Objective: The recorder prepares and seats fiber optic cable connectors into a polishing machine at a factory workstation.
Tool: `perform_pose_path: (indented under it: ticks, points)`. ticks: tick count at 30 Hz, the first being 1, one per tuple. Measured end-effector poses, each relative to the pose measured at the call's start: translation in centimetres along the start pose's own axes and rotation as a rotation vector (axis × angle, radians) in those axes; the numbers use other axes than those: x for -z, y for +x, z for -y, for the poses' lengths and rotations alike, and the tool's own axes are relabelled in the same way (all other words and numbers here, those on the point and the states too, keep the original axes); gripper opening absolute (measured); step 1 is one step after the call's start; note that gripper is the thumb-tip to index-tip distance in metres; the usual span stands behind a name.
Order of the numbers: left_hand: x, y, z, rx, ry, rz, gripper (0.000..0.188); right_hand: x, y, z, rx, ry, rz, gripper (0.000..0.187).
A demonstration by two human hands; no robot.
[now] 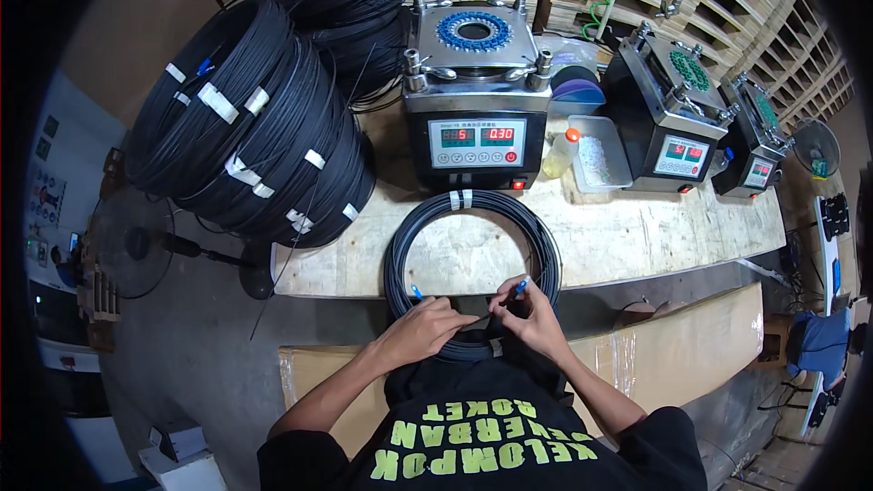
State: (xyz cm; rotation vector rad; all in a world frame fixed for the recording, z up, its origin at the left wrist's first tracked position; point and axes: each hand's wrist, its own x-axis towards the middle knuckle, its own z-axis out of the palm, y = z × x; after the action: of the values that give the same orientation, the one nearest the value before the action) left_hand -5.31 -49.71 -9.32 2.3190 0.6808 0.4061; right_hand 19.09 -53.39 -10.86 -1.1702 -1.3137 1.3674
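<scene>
A coil of thin black cable (395,250), wrapped with white tape at its far side, lies partly on the table and reaches over its front edge toward my body. At the coil's near side my left hand (423,329) is closed, fingers pinching a dark length of cable. Just to its right, my right hand (532,323) is closed too, with thumb and fingers together on the cable. A blue connector (521,286) sticks up at the right fingertips. Another blue connector (416,292) shows just beyond the left hand. The fingers partly hide the cable between them.
Big stacks of black cable coils (314,141) stand on the left. Behind the coil is a polishing machine (477,141) with a ring of blue connectors on top; two more machines (668,127) stand rightward. A bottle (560,155) and plastic tub (604,184) sit between. Cardboard (673,345) lies below the table.
</scene>
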Motion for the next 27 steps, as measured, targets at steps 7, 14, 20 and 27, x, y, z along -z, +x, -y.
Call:
perform_pose_path:
  ticks: [7, 14, 20, 27]
  points:
    - [-0.5, -0.1, 0.0, -0.053, 0.017, 0.142, 0.037, 0.6, -0.2, 3.3, -0.055, -0.261, 0.117, 0.077]
    - [-0.9, 1.1, -0.2, -0.124, 0.026, 0.332, 0.053, 2.6, -0.5, 2.6, 0.236, -1.132, 0.344, 0.032]
    - [-0.7, 0.3, 0.1, -0.084, -0.128, 0.309, 0.054, 3.3, -0.7, 1.9, 0.293, -1.143, 0.645, 0.033]
    - [-1.1, -1.2, -0.2, 0.014, -0.069, 0.403, 0.054, 3.7, -2.3, 0.9, 0.379, -1.124, 0.758, 0.045]
